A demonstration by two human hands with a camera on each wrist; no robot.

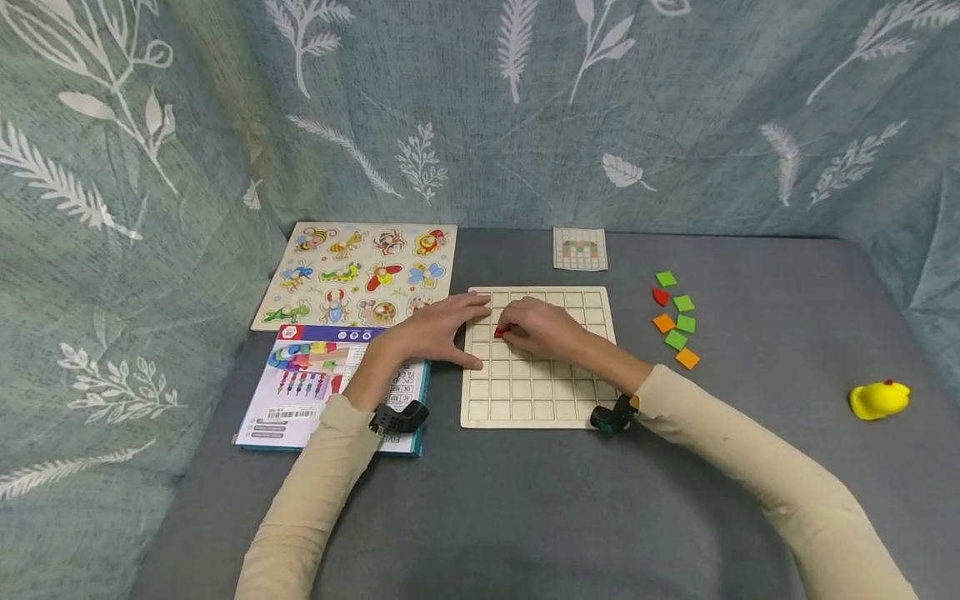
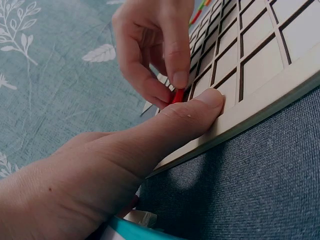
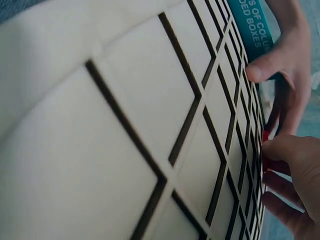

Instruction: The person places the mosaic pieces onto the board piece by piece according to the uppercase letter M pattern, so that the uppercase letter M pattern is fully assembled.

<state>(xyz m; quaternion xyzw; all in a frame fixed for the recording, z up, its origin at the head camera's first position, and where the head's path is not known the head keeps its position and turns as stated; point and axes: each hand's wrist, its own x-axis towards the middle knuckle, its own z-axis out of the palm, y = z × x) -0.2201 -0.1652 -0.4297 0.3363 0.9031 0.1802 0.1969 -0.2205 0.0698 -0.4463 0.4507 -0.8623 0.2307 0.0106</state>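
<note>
Red small tile (image 2: 178, 95), mostly finger-hidden, pinched by right hand (image 1: 536, 327) at the left columns of pale wooden grid board (image 1: 521, 409); can't tell if seated. Left hand (image 1: 442, 327) spread, thumb on board's left edge: good brace. Best: hold tile by edges, square it to cell walls, press flat. Loose green square tiles (image 1: 686, 323) lie right, printed paper grid card (image 1: 580, 250) beyond.

It's a red piece (image 1: 498, 333) against the pale, gridded board (image 1: 521, 409)! Green and orange tiles (image 1: 686, 324) brighten the right, and the far curtain (image 1: 450, 92) is teal, leaf-patterned in white.
</note>
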